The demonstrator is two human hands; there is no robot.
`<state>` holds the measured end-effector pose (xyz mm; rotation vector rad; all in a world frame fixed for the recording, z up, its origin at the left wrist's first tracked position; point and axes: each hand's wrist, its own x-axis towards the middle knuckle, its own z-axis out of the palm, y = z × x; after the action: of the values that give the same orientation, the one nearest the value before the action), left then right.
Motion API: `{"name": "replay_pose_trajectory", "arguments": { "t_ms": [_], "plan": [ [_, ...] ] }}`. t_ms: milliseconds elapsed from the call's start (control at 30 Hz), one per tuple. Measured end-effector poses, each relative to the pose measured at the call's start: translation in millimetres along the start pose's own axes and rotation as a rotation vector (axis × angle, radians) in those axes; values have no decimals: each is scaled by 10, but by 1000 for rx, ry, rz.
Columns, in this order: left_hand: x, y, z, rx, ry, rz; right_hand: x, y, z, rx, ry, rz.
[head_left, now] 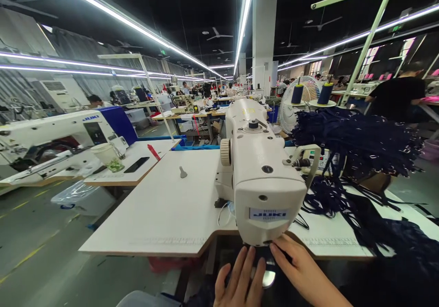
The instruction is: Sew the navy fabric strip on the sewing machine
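A white sewing machine (pixel 259 160) marked JUKI stands in front of me, its head end pointing my way. My left hand (pixel 240 282) is below the head, palm down, fingers stretched out and slightly apart over a dark area. Close on its right, my right hand (pixel 297 263) reaches under the head with fingers drawn together, tips partly hidden. Whatever they pinch there is too dark to make out. Between the hands shows a shiny metal plate (pixel 269 278). The needle is hidden from view.
Navy straps with metal rings (pixel 356 137) are heaped at right, some trailing down the white table (pixel 147 215). A small metal piece (pixel 183 172) lies left of the machine. Further left are a phone (pixel 136 164), a cup (pixel 109 157) and another sewing machine (pixel 65 131). A fan (pixel 288 110) stands behind.
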<state>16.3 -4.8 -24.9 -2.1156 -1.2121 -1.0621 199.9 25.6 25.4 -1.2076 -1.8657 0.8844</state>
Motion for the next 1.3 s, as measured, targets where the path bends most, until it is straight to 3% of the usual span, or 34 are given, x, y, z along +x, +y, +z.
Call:
{"name": "replay_pose_trajectory", "arguments": {
  "t_ms": [267, 467, 967, 1300],
  "plan": [
    [5, 21, 31, 57, 38, 31, 29, -5, 20, -59, 18, -26],
    [2, 60, 75, 34, 105, -22, 47, 10, 44, -103, 40, -7],
    [-8, 72, 50, 24, 28, -62, 38, 41, 54, -67, -15, 73],
    [9, 86, 128, 68, 201, -71, 40, 125, 139, -90, 6, 61]
  ]
}}
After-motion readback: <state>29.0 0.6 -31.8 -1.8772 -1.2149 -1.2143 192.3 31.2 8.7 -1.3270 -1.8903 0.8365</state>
